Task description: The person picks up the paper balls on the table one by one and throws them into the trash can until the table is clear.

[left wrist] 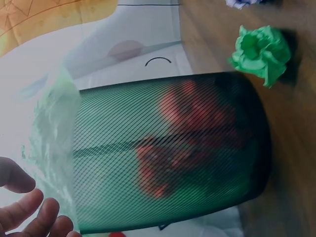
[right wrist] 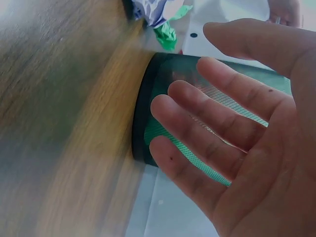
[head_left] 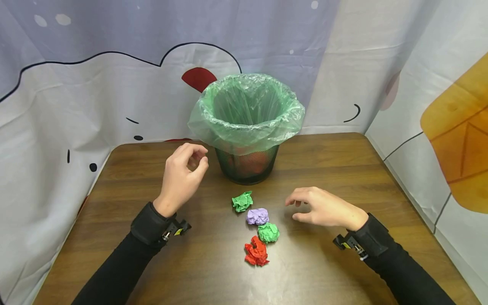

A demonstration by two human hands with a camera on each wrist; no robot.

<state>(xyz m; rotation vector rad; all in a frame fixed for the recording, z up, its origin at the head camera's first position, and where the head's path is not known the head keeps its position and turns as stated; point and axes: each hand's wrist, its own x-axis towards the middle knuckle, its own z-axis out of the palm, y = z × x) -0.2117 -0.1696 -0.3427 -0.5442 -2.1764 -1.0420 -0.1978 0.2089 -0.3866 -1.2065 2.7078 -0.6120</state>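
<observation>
My left hand [head_left: 183, 176] is raised just left of the bin, with fingers bent loosely and nothing between thumb and fingertips. To the right of the paper balls my right hand [head_left: 324, 207] hovers over the table, its relaxed fingers pointing toward them; its palm [right wrist: 266, 173] is bare. Crumpled paper balls lie in a rough line: a green one [head_left: 242, 201] nearest the bin, a purple one [head_left: 258, 216], a second green one [head_left: 268, 233] and a red one [head_left: 257, 251] closest to me. Through the mesh of the bin [left wrist: 113, 118], reddish crumpled pieces [left wrist: 197, 113] show near the bottom.
The black mesh bin stands at the table's back edge, lined with a green plastic bag [head_left: 282, 123] folded over its rim. Beneath everything is a brown wooden table [head_left: 126, 190]. A printed curtain [head_left: 76, 97] hangs behind it and along the sides.
</observation>
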